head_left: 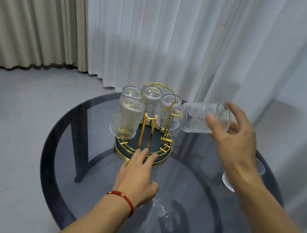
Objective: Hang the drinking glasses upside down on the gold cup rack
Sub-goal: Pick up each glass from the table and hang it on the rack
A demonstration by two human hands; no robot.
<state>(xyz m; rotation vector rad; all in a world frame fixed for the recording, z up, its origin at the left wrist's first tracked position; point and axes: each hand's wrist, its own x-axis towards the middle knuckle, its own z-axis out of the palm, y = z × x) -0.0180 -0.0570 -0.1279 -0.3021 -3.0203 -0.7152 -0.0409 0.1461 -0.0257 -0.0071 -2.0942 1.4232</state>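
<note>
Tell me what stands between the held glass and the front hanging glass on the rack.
In the head view, two bare gold pegs stand between them: the front peg and the right peg, nearest the held glass. The front hanging glass sits left of both.

The right forearm (267, 207) hides most of one glass (227, 181) on the table (60, 142). The table's near edge is cut off by the frame.

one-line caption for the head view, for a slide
Right hand tips a glass toward the gold rack; left hand steadies its base.
</note>
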